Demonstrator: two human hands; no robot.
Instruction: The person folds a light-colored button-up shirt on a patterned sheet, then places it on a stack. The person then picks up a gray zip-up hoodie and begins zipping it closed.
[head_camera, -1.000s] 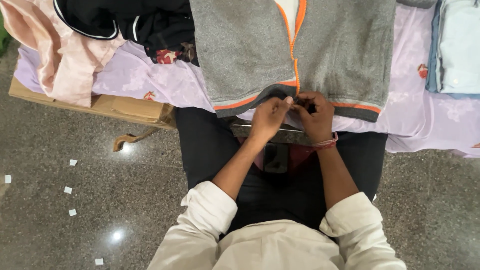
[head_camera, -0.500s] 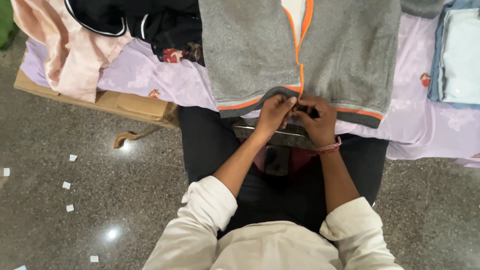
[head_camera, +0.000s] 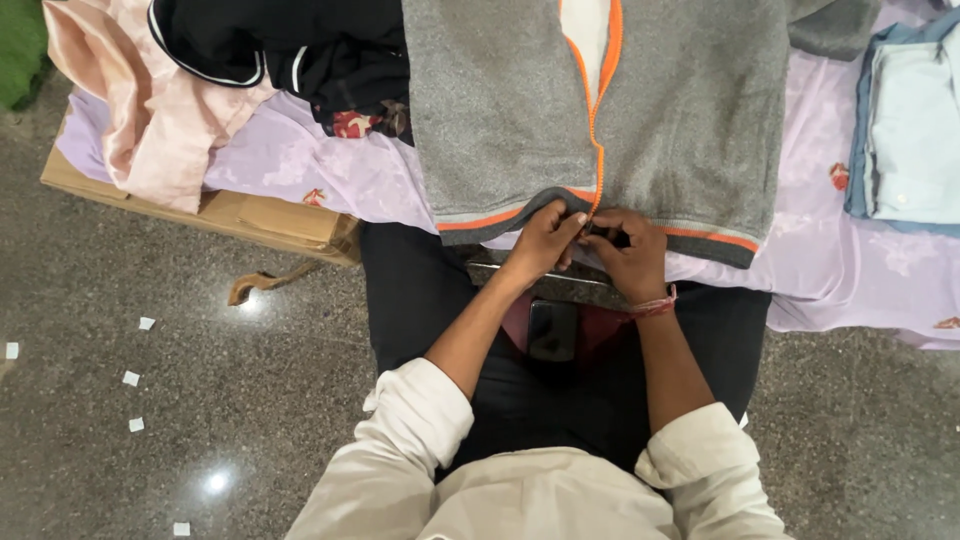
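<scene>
Over the last second both hands barely shifted: the left hand (head_camera: 541, 243) and right hand (head_camera: 626, 252) stayed pinched on the bottom of the orange zipper (head_camera: 597, 160) at twelve o'clock, so the grey jacket (head_camera: 500, 110) on the lilac sheet (head_camera: 330, 165) remained unzipped.
</scene>
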